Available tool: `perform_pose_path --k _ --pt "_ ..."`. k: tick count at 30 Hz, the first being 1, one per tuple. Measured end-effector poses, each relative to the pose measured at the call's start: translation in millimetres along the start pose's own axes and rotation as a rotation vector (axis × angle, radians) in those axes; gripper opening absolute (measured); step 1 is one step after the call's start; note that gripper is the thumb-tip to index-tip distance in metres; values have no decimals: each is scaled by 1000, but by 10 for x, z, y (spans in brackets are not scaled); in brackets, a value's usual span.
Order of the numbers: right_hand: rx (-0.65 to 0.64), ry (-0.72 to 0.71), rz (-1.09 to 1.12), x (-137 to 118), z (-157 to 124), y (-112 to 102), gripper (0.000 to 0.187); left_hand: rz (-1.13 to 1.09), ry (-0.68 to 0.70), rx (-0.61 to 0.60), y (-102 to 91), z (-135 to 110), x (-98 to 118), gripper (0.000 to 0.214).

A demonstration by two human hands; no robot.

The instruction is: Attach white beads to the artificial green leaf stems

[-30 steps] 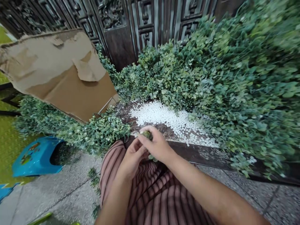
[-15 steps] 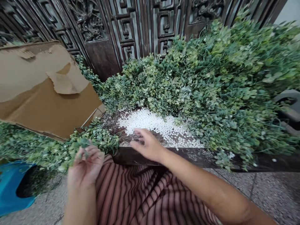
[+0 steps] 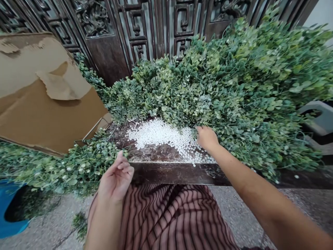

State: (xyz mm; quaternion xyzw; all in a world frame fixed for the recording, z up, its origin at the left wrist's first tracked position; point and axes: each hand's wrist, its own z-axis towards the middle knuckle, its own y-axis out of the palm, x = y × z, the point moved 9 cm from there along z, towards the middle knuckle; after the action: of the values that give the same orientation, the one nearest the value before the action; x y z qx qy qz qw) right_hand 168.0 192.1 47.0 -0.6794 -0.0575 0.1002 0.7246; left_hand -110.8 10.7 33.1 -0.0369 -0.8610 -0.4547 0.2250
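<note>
My left hand [image 3: 117, 178] is palm up over the bench's front edge, fingers loosely curled and the index pointing up; no object shows in it. Leafy green sprigs [image 3: 85, 170] lie just left of it. My right hand [image 3: 207, 138] reaches to the near edge of a big heap of artificial greenery [image 3: 208, 86]. Its fingers are bent together against the leaves beside the white beads; what they grip is hidden. A spread of small white bead-like pieces [image 3: 153, 132] lies on the dark wooden bench [image 3: 169, 173] between the hands.
A torn cardboard piece [image 3: 49, 114] leans at the left, with a bent metal wire [image 3: 91, 132] at its corner. Behind stands a carved dark wood backrest [image 3: 109, 55]. A blue plastic stool [image 3: 7, 215] and a loose green sprig [image 3: 80, 224] are low at the left.
My right hand has moved right from above the white pieces to the greenery heap. My left hand has moved right and up; the green sprig seen in its fingers is gone from them.
</note>
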Motion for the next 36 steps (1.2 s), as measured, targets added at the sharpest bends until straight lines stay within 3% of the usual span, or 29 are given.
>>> perform_pose_path --k 3,9,12,16,20,23,27,32,36 --pt "84 8 200 124 34 -123 23 62 -61 5 -1 -1 -213 26" --pt "294 54 951 508 15 -591 3 297 -120 -14 39 -12 -572 17" --pt "299 69 1258 526 -104 -730 13 537 -103 -63 118 -69 -747 20" --pt "28 185 1503 207 -363 -438 24 891 -22 -173 333 -138 -1035 30" --pt "-161 313 1717 -151 -634 -23 28 988 22 -231 509 -101 -1350 42" --pt "-206 360 1774 -267 -757 132 29 955 80 -198 530 -36 -1424 40" --pt "-244 366 1801 -290 -864 209 32 963 69 -253 504 -22 -1477 19" --pt "-238 380 1876 -352 -1004 257 41 958 -15 -243 372 -45 -1533 29" --pt "-262 380 1790 -465 -1078 306 47 942 -18 -222 318 -50 -1557 34"
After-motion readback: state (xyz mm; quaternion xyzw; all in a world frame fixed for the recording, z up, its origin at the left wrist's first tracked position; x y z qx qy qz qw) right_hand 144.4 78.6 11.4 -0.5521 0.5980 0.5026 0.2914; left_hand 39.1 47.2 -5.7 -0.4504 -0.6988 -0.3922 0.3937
